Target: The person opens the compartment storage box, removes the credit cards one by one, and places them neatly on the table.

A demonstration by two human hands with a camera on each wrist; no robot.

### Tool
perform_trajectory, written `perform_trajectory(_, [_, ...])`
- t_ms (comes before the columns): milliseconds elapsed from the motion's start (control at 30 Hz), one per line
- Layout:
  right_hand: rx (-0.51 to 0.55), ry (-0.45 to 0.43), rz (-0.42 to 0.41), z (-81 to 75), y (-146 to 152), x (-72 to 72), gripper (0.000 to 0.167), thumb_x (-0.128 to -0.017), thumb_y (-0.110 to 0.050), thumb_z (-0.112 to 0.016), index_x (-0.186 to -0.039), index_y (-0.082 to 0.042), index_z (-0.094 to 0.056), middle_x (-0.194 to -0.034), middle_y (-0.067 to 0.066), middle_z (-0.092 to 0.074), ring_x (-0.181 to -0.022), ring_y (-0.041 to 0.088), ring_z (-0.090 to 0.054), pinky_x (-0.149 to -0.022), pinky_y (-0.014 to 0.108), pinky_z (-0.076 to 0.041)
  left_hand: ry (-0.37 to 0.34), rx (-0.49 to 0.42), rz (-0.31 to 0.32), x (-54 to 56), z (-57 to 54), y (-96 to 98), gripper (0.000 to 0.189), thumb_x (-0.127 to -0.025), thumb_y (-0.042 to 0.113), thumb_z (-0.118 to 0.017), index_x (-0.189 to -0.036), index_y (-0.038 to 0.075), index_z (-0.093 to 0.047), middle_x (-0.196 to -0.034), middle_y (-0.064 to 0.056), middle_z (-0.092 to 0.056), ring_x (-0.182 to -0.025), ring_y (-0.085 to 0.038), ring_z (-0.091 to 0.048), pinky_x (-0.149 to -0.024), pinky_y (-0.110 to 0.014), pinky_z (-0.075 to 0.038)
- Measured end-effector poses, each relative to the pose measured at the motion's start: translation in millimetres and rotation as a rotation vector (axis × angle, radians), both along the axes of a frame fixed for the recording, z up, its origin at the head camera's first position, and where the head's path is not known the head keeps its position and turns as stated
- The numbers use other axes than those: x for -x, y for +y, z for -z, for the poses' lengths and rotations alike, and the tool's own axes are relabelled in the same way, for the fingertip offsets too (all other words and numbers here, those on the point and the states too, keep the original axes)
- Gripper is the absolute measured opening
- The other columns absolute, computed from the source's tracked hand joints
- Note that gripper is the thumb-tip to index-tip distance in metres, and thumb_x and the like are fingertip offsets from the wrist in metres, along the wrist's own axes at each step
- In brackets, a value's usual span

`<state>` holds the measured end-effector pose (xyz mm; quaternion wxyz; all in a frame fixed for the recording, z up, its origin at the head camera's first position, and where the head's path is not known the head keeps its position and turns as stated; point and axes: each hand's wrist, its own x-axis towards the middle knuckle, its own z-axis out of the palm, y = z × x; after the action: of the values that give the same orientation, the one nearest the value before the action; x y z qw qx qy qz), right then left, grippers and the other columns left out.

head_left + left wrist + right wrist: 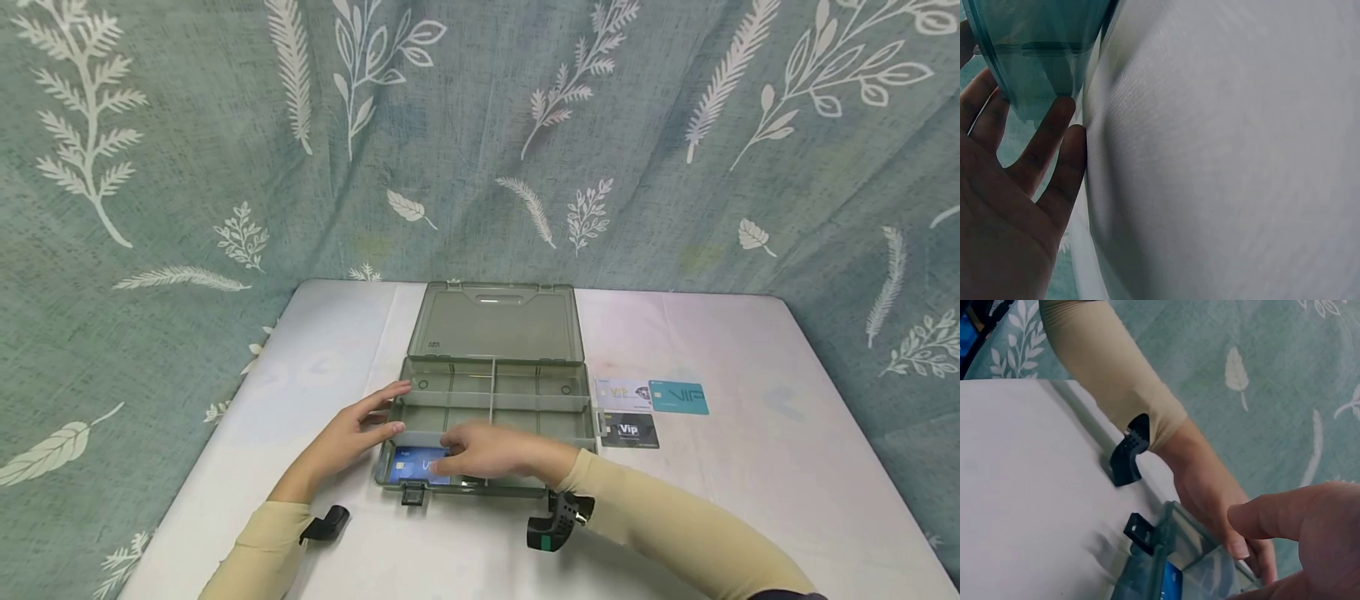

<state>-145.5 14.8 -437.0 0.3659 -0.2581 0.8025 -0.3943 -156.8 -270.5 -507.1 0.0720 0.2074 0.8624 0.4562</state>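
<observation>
A translucent grey-green divided plastic box (pixel 480 492) lies with its lid (pixel 495 321) folded back. In its front left compartment is a blue card (pixel 408 467), whose right end my right hand (pixel 498 450) partly covers. The right thumb and index finger reach down there with a gap between them; the right wrist view has the thumb (pixel 1272 515) stretched out above the box. My left hand (pixel 345 433) rests its spread fingers along the box's left wall, also seen in the left wrist view.
Right of the box lie a white VIP card (pixel 622 395), a teal VIP card (pixel 678 397) and a black Vip card (pixel 632 431) on the white tabletop (pixel 750 500). Two latches hang at the box's front, one of them the left latch (pixel 412 495). A leaf-patterned curtain (pixel 465 125) rises behind.
</observation>
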Motion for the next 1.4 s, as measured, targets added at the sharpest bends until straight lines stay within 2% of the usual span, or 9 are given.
perform_trajectory(300, [0.026, -0.05, 0.011, 4.2, -6, -1.8, 0.07, -0.099, -0.038, -0.064, -0.149, 0.007, -0.045, -0.152, 0.017, -0.049, -0.136, 0.032, -0.05, -0.11, 0.042, -0.048, 0.004, 0.007, -0.003, -0.3, -0.3, -0.2, 0.06, -0.1, 0.027, -0.068, -0.155, 0.017, -0.045, -0.164, -0.005, -0.033, -0.136, -0.038, -0.049, -0.109, -0.059, -0.044])
perform_trajectory(633, [0.134, -0.165, 0.065, 8.5, -2, 1.2, 0.067, -0.099, -0.033, -0.063, -0.148, 0.008, -0.045, -0.149, 0.022, -0.05, -0.118, 0.033, -0.064, -0.108, 0.047, -0.049, 0.01, 0.001, 0.005, 1.5, -0.6, -0.8, 0.059, -0.1, 0.026, -0.068, -0.154, 0.016, -0.045, -0.164, -0.004, -0.034, -0.138, -0.038, -0.047, -0.11, -0.058, -0.044])
perform_trajectory(900, [0.165, -0.228, 0.089, 7.5, -1, -0.7, 0.07, -0.098, -0.033, -0.064, -0.15, 0.008, -0.042, -0.153, 0.02, -0.046, -0.127, 0.038, -0.058, -0.113, 0.053, -0.042, 0.01, -0.005, 0.015, 2.0, 1.3, -0.8, 0.059, -0.1, 0.024, -0.068, -0.154, 0.015, -0.045, -0.164, -0.002, -0.035, -0.138, -0.036, -0.047, -0.11, -0.058, -0.044])
perform_trajectory(1133, [0.203, -0.274, 0.108, 8.2, -4, -4.7, 0.071, -0.099, -0.031, -0.063, -0.151, 0.01, -0.037, -0.156, 0.023, -0.04, -0.134, 0.039, -0.051, -0.115, 0.052, -0.04, 0.009, 0.004, 0.009, 2.4, 2.9, -1.5, 0.059, -0.1, 0.026, -0.068, -0.154, 0.018, -0.046, -0.164, -0.001, -0.035, -0.137, -0.037, -0.048, -0.11, -0.058, -0.044])
perform_trajectory(1400, [0.27, -0.315, 0.158, 10.7, -5, -5.6, 0.068, -0.098, -0.026, -0.064, -0.148, 0.013, -0.039, -0.154, 0.025, -0.042, -0.138, 0.039, -0.046, -0.116, 0.052, -0.039, 0.0, -0.002, 0.009, 1.9, 2.0, -1.2, 0.06, -0.1, 0.026, -0.067, -0.155, 0.018, -0.045, -0.164, -0.002, -0.034, -0.138, -0.038, -0.047, -0.111, -0.059, -0.043])
